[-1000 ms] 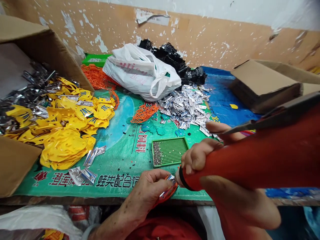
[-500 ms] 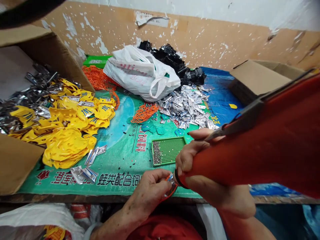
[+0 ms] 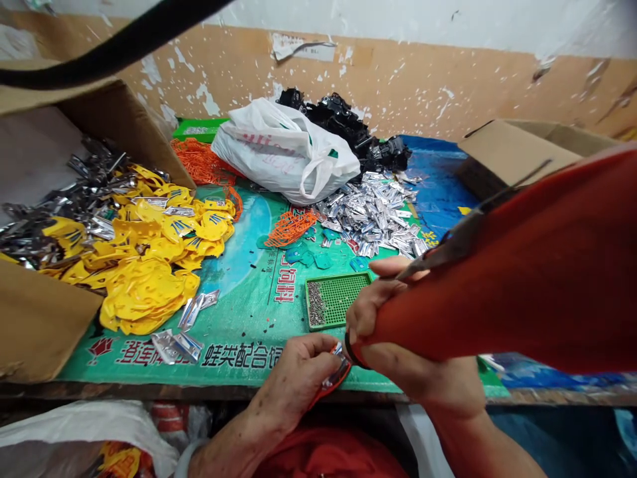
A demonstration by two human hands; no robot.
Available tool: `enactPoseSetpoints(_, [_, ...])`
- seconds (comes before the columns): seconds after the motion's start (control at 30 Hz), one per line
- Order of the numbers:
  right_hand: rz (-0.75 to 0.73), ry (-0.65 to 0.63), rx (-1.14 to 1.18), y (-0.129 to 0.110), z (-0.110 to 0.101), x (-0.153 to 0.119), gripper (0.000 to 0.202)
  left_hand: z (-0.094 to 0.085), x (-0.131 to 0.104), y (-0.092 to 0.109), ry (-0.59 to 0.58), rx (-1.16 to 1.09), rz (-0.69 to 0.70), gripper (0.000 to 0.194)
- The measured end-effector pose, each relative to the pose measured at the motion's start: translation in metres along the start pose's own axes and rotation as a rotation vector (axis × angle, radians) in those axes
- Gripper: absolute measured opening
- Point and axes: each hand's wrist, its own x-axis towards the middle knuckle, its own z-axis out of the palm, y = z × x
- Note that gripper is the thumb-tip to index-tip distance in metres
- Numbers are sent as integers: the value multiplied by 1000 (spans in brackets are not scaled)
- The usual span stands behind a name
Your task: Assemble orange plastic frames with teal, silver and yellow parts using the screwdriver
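Note:
My left hand [image 3: 304, 374] pinches a small orange plastic part [image 3: 339, 380] with a shiny silver plate on it, just over the table's front edge. Wrapped around a large red power screwdriver [image 3: 468, 299] is my right hand [image 3: 378, 318]. A grey lever [image 3: 450, 242] runs along the tool's upper side, under my fingers. The tool's nose points down at the held part, and its tip is hidden. Just beyond my hands sits a green tray [image 3: 354, 300] with small screws [image 3: 315, 304] heaped along its left side.
Yellow plastic parts [image 3: 149, 292] spill from a cardboard box [image 3: 44, 325] on the left. Behind lie silver plates [image 3: 371, 216], orange parts [image 3: 291, 227], a white plastic bag [image 3: 283, 156] and black parts [image 3: 343, 123]. Another carton [image 3: 517, 156] stands at back right.
The view has shifted slightly, so the left-side items appear farther right. The screwdriver's nose and my right hand appear slightly left. Both hands keep their hold.

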Motion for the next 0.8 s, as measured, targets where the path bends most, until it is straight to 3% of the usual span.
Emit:
enactPoseSetpoints(0.23, [-21, -12, 192, -5, -11, -7, 52, -11, -2, -5, -37, -42, -7, 25])
enactPoseSetpoints(0.37, [-4, -7, 281, -9, -16, -5, 47, -15, -4, -7, -31, -70, -12, 21])
enactPoseSetpoints(0.5, [-18, 68, 208, -10, -21, -5, 57, -18, -2, -9, 13, -60, -36, 18])
enactPoseSetpoints(0.8, [-28, 109, 89, -7, -18, 0, 63, -16, 0, -3, 109, -70, -65, 17])
